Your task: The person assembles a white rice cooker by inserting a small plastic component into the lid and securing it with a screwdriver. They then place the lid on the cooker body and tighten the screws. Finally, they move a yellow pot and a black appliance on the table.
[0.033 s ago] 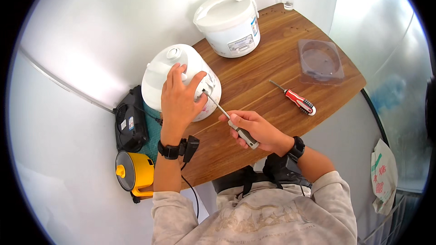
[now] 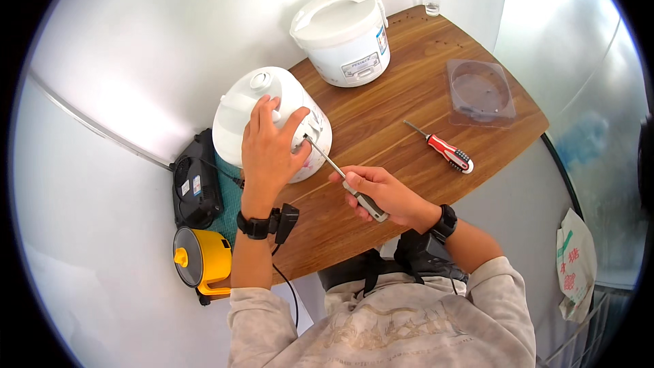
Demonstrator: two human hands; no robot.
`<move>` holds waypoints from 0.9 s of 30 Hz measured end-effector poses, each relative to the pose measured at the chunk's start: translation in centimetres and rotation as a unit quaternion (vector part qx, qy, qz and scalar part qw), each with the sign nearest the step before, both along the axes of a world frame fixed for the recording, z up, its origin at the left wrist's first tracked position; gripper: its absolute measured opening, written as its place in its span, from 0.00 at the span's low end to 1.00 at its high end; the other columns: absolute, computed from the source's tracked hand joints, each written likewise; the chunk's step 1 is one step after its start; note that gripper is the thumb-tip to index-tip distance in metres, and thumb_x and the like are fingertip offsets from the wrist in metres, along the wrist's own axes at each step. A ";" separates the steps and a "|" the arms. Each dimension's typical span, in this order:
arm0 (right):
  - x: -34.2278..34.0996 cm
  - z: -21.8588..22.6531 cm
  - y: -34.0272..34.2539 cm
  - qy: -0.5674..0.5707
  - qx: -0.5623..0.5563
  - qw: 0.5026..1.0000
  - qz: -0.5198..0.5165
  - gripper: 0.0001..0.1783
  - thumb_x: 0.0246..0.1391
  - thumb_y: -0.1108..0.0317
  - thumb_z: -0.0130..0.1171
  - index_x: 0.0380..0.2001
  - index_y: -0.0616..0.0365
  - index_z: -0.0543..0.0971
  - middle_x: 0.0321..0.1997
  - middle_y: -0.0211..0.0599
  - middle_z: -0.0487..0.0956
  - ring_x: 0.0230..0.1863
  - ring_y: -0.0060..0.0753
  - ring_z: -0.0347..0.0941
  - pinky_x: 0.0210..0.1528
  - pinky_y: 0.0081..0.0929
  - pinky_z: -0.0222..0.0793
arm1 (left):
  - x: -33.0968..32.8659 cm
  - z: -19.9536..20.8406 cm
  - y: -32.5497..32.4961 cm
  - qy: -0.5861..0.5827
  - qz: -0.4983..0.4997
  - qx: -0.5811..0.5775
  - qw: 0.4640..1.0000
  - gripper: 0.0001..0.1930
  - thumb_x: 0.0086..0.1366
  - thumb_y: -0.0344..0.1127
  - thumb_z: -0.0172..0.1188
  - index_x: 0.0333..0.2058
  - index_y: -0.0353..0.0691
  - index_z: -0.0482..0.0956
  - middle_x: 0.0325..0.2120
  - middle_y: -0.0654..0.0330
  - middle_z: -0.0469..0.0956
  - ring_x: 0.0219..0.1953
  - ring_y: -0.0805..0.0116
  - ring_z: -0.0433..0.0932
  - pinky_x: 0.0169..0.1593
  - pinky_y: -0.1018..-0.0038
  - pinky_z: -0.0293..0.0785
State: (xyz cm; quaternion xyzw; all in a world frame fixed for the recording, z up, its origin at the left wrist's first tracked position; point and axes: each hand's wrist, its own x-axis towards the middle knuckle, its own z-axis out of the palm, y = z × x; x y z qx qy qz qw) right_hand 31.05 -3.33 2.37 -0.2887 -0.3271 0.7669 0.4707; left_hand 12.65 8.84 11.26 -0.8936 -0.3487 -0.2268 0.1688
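Observation:
A white rice cooker with a round knob on its lid stands at the table's left side. My left hand lies on it with the fingers spread over the lid and front, the thumb beside a small dark opening below the lid edge. My right hand is closed around the grey-and-black handle of a screwdriver. The shaft points up and left, and its tip is at the opening, close to my left thumb. How deep the tip reaches cannot be seen.
A second white rice cooker stands behind. To the right lie a red-handled screwdriver and a clear plastic tray with small pieces in it. A small glass is at the far corner. A black appliance and yellow pot are at left.

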 end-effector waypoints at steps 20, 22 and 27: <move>3.9 1.0 2.5 -0.599 0.405 0.659 -0.207 0.17 0.60 0.68 0.60 0.52 0.55 0.79 0.35 0.46 0.84 0.34 0.54 0.80 0.33 0.43 0.75 | -0.1 0.0 0.1 -0.011 0.002 0.017 1.000 0.24 0.48 0.38 0.72 0.48 0.57 0.83 0.53 0.52 0.71 0.62 0.48 0.70 0.58 0.57 0.74; 3.8 0.7 2.7 -0.559 0.402 0.696 -0.202 0.16 0.61 0.68 0.58 0.52 0.56 0.79 0.34 0.47 0.83 0.32 0.56 0.79 0.32 0.44 0.75 | -0.1 0.1 0.1 -0.021 0.000 0.010 1.000 0.24 0.48 0.37 0.72 0.48 0.57 0.84 0.53 0.52 0.71 0.62 0.48 0.70 0.57 0.57 0.75; 1.8 0.6 1.3 -0.407 0.282 0.859 -0.133 0.15 0.70 0.63 0.53 0.54 0.58 0.78 0.27 0.41 0.79 0.22 0.46 0.76 0.26 0.36 0.73 | 0.1 0.1 0.0 -0.026 0.000 0.007 1.000 0.25 0.46 0.35 0.71 0.47 0.57 0.85 0.52 0.53 0.72 0.62 0.50 0.71 0.58 0.58 0.75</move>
